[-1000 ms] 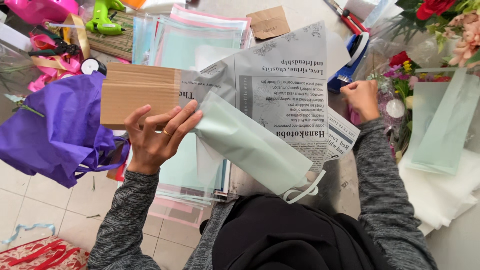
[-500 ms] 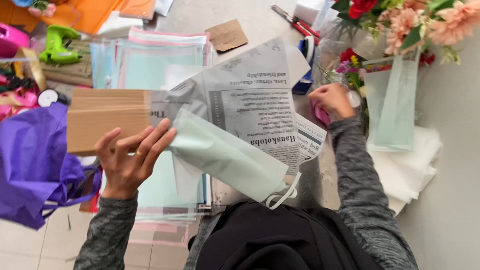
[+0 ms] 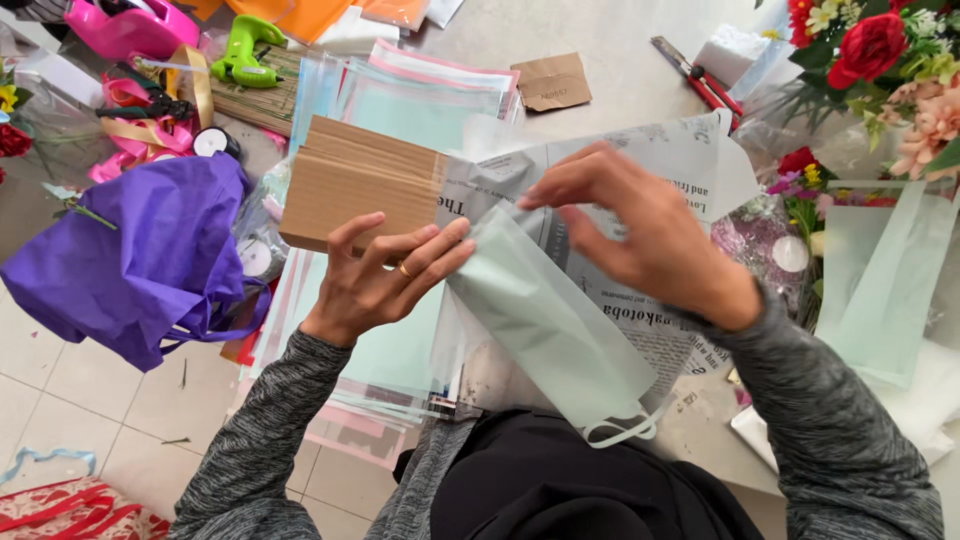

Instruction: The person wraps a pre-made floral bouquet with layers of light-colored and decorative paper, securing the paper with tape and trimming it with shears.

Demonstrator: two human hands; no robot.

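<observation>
My left hand (image 3: 385,277) holds the near edge of a layered wrap: brown corrugated paper (image 3: 355,185), a newspaper-print sheet (image 3: 640,150) and a folded pale green sheet (image 3: 545,320). Its fingers press where the brown paper meets the green one, and a ring shows on one finger. My right hand (image 3: 640,235) lies over the newspaper sheet with fingertips pinching its upper edge near the top of the green sheet. Both sleeves are grey knit.
Purple tissue paper (image 3: 140,255) lies at left. Stacked clear and tinted sheets (image 3: 400,95) sit beneath the wrap. A green glue gun (image 3: 243,45), pink tape dispenser (image 3: 130,25), ribbons (image 3: 150,130), a small brown card (image 3: 553,82), scissors (image 3: 695,75) and flowers (image 3: 880,60) ring the table.
My right hand has come from the flowers at far right back onto the newspaper sheet. My left hand has kept its hold on the wrap.
</observation>
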